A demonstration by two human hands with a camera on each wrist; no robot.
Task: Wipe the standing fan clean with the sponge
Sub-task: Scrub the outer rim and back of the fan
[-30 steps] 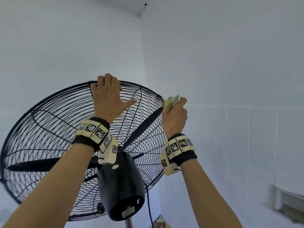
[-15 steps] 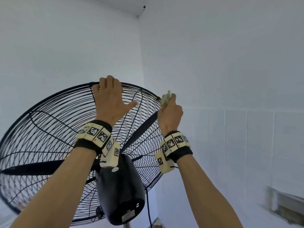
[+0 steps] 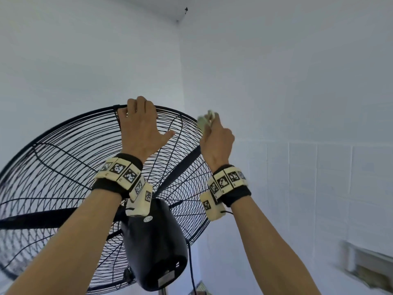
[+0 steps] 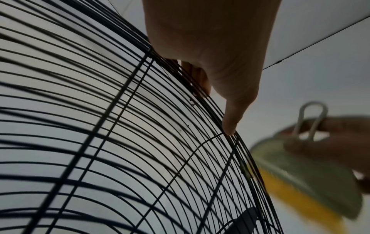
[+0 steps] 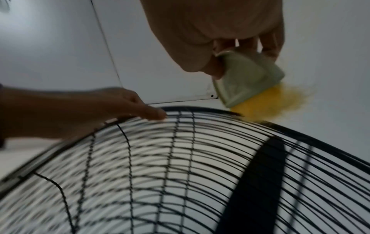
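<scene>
Sponge on the fan's top rim

The sponge [image 5: 258, 88], pinched in the right hand [image 3: 215, 141], meets the fan guard [image 3: 63, 167] rim; beside it, the left hand [image 3: 140, 128] hooks fingers over the rim, likely steadying it.

White painted walls [image 3: 85, 60] meeting in a corner, upper part plain. White tiles [image 3: 319, 177] on the lower right wall. Small dark spot [image 3: 186, 9] high up near the corner line. Pale ledge [image 3: 368, 262] low on the right wall, blurred, contents unclear. Flat white panel [image 5: 160, 71] overhead with one small dark screw [image 5: 212, 96] at its corner.
</scene>
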